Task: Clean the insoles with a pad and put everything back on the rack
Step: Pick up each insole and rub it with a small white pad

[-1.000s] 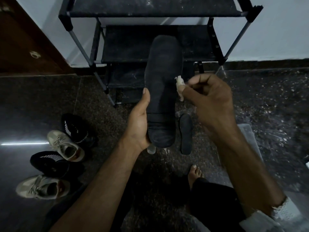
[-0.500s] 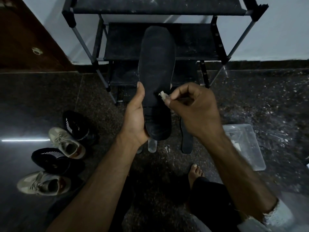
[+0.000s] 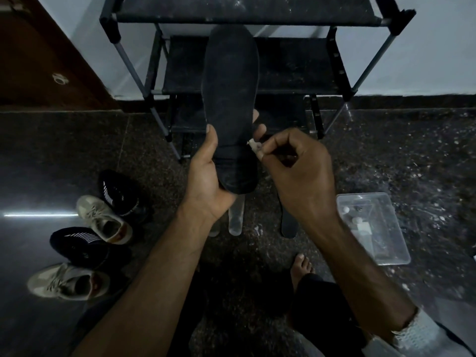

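On floor, clear tub (image 3: 391,256) with small white bits (image 3: 346,209)

A raised insole (image 3: 230,99) hides the middle of the rack (image 3: 291,70), whose top runs off the far edge. The pad (image 3: 253,148), a pale scrap, is mostly hidden by the right hand (image 3: 298,173). The tub (image 3: 391,251) holds what may be small bottles, too blurred to tell.

We see a matt black insole (image 3: 230,94), a dusty metal-and-cloth rack (image 3: 257,9), a speckled glossy stone floor (image 3: 412,155), and a clear plastic box (image 3: 371,228).
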Action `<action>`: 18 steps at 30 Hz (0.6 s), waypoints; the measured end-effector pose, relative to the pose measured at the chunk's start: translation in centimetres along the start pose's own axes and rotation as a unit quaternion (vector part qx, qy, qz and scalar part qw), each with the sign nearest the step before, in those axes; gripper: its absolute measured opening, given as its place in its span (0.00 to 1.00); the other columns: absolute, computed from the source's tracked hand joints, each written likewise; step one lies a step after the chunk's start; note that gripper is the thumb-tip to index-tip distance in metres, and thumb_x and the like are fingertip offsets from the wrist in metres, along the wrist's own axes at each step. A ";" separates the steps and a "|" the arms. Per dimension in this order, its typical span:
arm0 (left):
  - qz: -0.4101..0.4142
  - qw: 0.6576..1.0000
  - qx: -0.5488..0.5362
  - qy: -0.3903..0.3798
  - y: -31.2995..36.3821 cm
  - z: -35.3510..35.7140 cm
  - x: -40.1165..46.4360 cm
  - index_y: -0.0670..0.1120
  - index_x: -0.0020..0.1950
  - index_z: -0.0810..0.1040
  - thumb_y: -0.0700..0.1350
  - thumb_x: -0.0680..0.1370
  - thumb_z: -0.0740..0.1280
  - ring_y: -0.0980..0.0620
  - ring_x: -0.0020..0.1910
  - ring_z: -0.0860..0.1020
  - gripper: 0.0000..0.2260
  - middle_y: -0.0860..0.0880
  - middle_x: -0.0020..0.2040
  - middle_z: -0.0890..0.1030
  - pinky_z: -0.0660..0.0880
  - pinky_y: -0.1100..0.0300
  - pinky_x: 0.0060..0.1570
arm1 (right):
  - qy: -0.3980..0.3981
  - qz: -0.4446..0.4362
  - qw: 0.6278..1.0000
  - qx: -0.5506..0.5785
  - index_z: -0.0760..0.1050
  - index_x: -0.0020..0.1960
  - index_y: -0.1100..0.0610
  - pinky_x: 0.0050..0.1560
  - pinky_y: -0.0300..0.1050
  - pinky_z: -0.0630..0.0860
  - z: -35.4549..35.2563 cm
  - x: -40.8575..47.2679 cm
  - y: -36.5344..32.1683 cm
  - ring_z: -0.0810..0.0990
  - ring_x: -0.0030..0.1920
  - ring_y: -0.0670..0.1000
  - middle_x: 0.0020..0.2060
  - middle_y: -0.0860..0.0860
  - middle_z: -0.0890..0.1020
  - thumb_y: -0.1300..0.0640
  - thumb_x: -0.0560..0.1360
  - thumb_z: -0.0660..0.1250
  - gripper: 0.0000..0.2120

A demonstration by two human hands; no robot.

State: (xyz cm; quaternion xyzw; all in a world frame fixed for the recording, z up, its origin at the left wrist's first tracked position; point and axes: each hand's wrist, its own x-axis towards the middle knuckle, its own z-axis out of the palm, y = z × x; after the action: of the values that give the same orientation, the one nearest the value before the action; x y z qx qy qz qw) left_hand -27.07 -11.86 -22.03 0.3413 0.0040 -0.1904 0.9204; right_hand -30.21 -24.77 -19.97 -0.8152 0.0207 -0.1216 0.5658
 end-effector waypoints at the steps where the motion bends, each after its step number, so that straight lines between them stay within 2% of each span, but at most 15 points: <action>1: 0.007 1.000 -0.003 0.004 0.3 -0.2 0.1 0.41 0.75 0.63 0.55 0.84 0.44 0.45 0.70 0.68 0.26 0.43 0.74 0.66 0.61 0.47 0.72 | -0.005 -0.006 1.000 -0.018 0.78 0.43 0.55 0.42 0.31 0.76 0.1 -0.2 -0.1 0.81 0.43 0.41 0.39 0.43 0.81 0.64 0.74 0.71 0.06; 4: 0.019 0.999 -0.009 0.028 0.8 -0.7 0.3 0.44 0.72 0.66 0.56 0.84 0.43 0.47 0.70 0.70 0.25 0.45 0.73 0.69 0.64 0.53 0.72 | -0.025 -0.025 0.997 -0.064 0.78 0.43 0.55 0.40 0.34 0.77 0.8 -1.1 -0.6 0.80 0.42 0.42 0.40 0.44 0.81 0.63 0.75 0.70 0.04; 6: 0.022 0.999 -0.010 0.031 0.8 -0.6 0.2 0.44 0.71 0.68 0.57 0.84 0.43 0.48 0.70 0.70 0.26 0.46 0.72 0.70 0.62 0.54 0.73 | -0.055 -0.038 0.995 -0.077 0.78 0.43 0.56 0.41 0.44 0.79 2.0 -1.9 -1.0 0.79 0.42 0.44 0.40 0.46 0.81 0.62 0.75 0.69 0.03; 8: 0.031 0.999 0.005 0.034 0.6 -0.5 0.1 0.44 0.69 0.70 0.57 0.84 0.42 0.49 0.70 0.71 0.26 0.46 0.72 0.71 0.61 0.54 0.73 | -0.076 -0.059 0.992 -0.085 0.78 0.43 0.57 0.40 0.49 0.78 3.2 -2.8 -1.4 0.79 0.41 0.46 0.40 0.48 0.80 0.64 0.74 0.68 0.04; 12: 0.035 0.999 -0.004 0.031 0.8 -0.4 -0.1 0.43 0.70 0.69 0.57 0.84 0.42 0.48 0.70 0.71 0.26 0.45 0.72 0.70 0.61 0.54 0.73 | -0.072 -0.092 0.988 -0.101 0.77 0.43 0.58 0.39 0.51 0.78 3.3 -2.8 -1.4 0.78 0.41 0.48 0.40 0.49 0.80 0.64 0.74 0.68 0.03; 16: 0.031 0.999 -0.012 0.031 1.0 -0.5 0.1 0.43 0.71 0.68 0.57 0.83 0.43 0.48 0.71 0.69 0.27 0.46 0.73 0.69 0.61 0.55 0.73 | -0.032 -0.079 0.987 -0.135 0.76 0.45 0.58 0.37 0.53 0.77 2.2 -1.7 -0.4 0.79 0.41 0.50 0.40 0.50 0.80 0.63 0.75 0.69 0.02; 18: 0.031 0.999 -0.004 0.033 0.9 -0.3 0.0 0.43 0.71 0.68 0.57 0.83 0.43 0.49 0.71 0.69 0.27 0.46 0.73 0.70 0.59 0.54 0.74 | -0.041 -0.063 0.990 -0.118 0.75 0.46 0.57 0.37 0.53 0.78 2.5 -2.0 -0.7 0.79 0.40 0.50 0.40 0.49 0.80 0.61 0.76 0.69 0.02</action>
State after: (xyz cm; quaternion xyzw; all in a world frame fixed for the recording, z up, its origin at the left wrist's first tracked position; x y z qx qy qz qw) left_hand -26.69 -11.08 -21.75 0.3435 0.0251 -0.1504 0.9267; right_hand -31.73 -21.90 -20.49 -0.8804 -0.0396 -0.1200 0.4571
